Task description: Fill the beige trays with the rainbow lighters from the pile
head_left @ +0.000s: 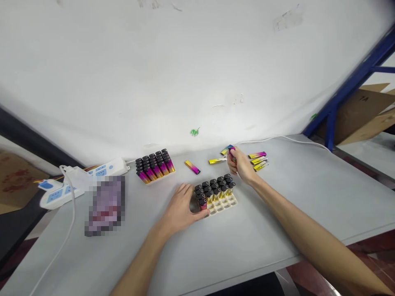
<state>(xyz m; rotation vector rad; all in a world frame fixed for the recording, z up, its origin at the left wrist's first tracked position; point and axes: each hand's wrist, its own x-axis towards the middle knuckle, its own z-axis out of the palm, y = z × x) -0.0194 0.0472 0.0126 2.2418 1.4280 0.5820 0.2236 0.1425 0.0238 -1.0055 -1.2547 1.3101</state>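
My left hand (179, 210) grips the left side of a cream tray (227, 204), with its thumb at the front corner. Several black-topped lighters (217, 192) stand upright in the tray, most with yellow bodies, and a pinkish one at the front left. The tray's front slots are vacant. Behind the tray, my right hand (240, 164) is closed around a purple lighter, mostly hidden by the fingers. Around it on the table lie loose lighters: a yellow and silver one (217, 160), a yellow and purple one (257, 155), and others.
A full tray of purple and orange lighters (155, 165) stands at the back left, with one loose lighter (193, 167) to its right. Further left are white power strips (58, 195) with cables and a blurred-out item (105, 205). Cardboard boxes (359, 109) sit beyond a blue frame (331, 127).
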